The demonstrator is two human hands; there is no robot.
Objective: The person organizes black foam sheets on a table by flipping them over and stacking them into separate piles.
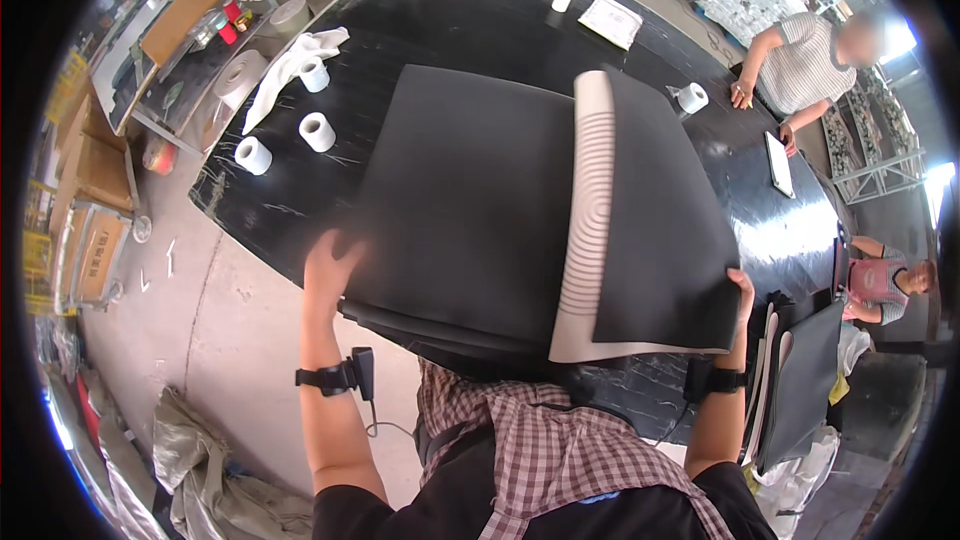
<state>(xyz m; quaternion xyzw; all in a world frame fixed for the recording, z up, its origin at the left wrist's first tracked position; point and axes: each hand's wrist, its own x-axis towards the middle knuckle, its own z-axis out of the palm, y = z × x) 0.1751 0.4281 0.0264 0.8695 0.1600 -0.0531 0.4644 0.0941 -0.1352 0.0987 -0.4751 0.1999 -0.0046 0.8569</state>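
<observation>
A stack of large black sheets [470, 190] lies on the dark table in front of me. Over its right part lies another black sheet [665, 210], whose pale beige underside shows as a strip with curved ridges along its left side. My right hand [740, 295] grips this sheet by its right edge, fingers curled round it, partly hidden. At the stack's left near corner my left hand [335, 265] is open, thumb and fingers apart and slightly blurred. Whether it touches the stack I cannot tell.
White rolls [317, 132] and a white cloth [290, 70] lie on the table's left side. Farther back are a white packet [609, 22] and more rolls. A co-worker [810, 60] with a white-faced tablet [778, 164] is at the right. More black sheets [805, 380] hang at lower right.
</observation>
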